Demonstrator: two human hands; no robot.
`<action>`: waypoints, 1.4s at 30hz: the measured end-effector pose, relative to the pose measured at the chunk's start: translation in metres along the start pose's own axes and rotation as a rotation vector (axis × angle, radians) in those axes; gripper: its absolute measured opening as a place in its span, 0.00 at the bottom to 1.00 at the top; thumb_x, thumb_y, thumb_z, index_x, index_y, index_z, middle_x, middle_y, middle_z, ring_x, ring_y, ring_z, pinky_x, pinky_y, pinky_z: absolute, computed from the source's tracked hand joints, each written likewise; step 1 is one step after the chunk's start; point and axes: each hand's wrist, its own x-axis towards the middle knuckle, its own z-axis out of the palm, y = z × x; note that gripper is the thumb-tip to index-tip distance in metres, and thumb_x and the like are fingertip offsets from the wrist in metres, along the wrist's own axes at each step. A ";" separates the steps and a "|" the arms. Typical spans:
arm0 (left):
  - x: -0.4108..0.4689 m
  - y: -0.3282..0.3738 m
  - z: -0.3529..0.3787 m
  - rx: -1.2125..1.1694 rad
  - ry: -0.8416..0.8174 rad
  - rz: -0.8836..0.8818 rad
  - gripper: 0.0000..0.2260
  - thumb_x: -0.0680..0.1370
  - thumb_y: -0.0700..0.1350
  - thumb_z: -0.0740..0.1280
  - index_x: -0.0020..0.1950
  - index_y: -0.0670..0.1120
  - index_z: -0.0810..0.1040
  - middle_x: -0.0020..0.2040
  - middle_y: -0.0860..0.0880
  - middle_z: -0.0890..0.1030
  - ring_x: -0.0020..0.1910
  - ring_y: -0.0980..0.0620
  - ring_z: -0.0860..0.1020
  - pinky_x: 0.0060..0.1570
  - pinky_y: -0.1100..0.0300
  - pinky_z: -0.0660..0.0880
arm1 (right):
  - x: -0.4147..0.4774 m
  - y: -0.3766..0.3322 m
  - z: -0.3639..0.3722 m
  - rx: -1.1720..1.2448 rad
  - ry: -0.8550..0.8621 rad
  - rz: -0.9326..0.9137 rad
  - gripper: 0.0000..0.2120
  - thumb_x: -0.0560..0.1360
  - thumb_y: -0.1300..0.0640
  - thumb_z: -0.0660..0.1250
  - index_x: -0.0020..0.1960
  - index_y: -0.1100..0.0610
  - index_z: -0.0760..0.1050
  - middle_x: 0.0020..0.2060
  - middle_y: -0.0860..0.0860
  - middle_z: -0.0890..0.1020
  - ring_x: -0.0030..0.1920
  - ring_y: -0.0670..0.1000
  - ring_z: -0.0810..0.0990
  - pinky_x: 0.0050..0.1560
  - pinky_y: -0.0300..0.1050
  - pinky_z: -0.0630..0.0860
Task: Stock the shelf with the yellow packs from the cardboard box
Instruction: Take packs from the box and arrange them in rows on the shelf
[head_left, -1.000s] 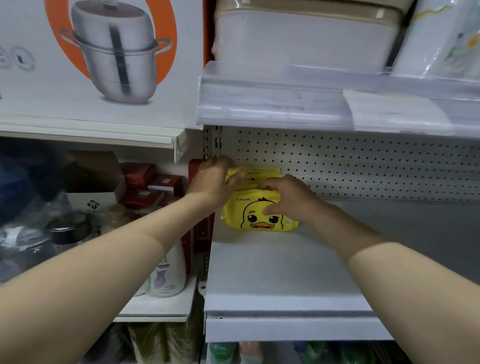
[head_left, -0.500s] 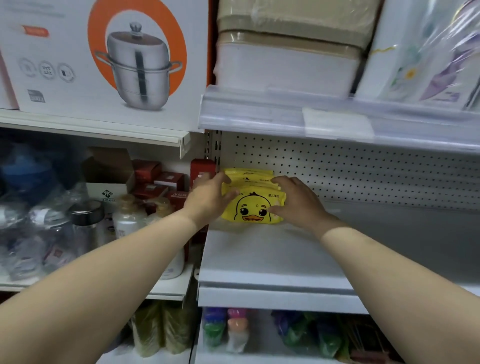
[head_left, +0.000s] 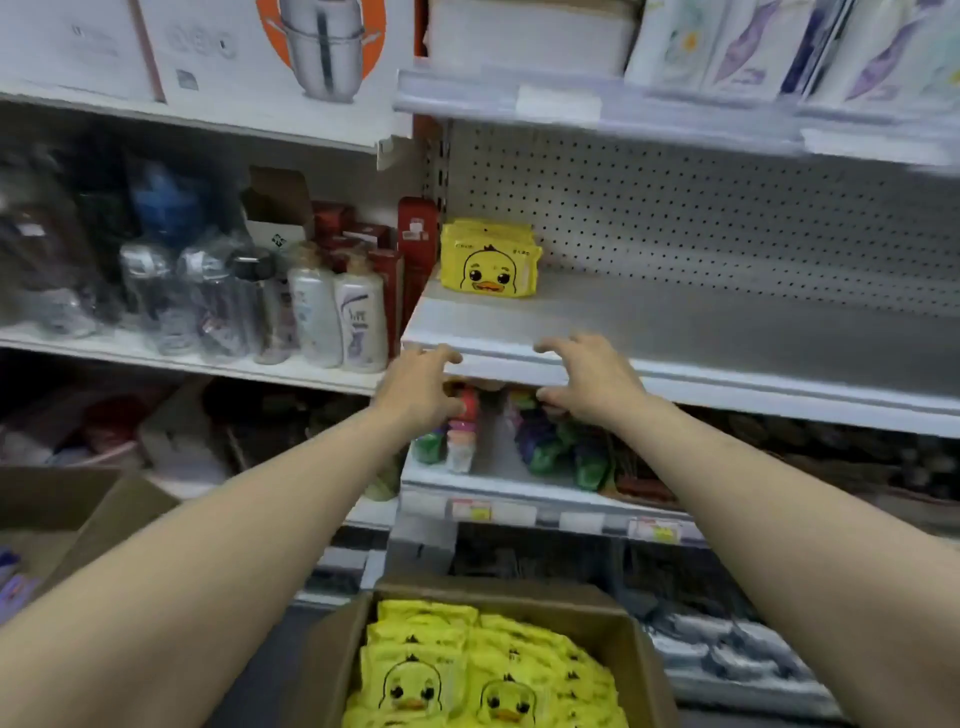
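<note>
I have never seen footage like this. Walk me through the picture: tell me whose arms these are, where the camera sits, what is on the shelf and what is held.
There is no machine here. A person wears a wide-angle camera on the head, looking forward and down, so the two bare arms reaching in from below are that person's own. The left hand and right hand hang before the front edge of the grey shelf, fingers loosely bent, holding nothing. At the shelf's left end stands a small batch of yellow duck packs. Below, a cardboard box holds many more packs. Bottles stand on the neighbouring shelf to the left.
</note>
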 end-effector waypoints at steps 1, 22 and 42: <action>-0.015 -0.003 0.010 0.002 -0.035 -0.022 0.30 0.69 0.52 0.77 0.68 0.53 0.71 0.63 0.43 0.71 0.62 0.41 0.72 0.62 0.49 0.72 | -0.013 0.000 0.011 0.012 -0.017 -0.002 0.29 0.74 0.47 0.73 0.72 0.48 0.69 0.69 0.53 0.72 0.70 0.57 0.67 0.66 0.52 0.69; -0.150 -0.150 0.238 -0.081 -0.657 -0.340 0.26 0.73 0.55 0.74 0.68 0.52 0.74 0.67 0.44 0.75 0.65 0.43 0.72 0.59 0.53 0.71 | -0.145 0.021 0.304 0.334 -0.713 0.404 0.24 0.73 0.46 0.74 0.67 0.52 0.76 0.68 0.53 0.77 0.67 0.56 0.74 0.63 0.49 0.73; -0.135 -0.193 0.307 -0.005 -0.629 -0.337 0.15 0.73 0.57 0.73 0.56 0.51 0.82 0.55 0.49 0.83 0.58 0.46 0.77 0.58 0.50 0.72 | -0.162 0.043 0.400 0.202 -0.884 0.515 0.30 0.71 0.44 0.76 0.69 0.51 0.72 0.66 0.53 0.72 0.68 0.56 0.68 0.59 0.51 0.74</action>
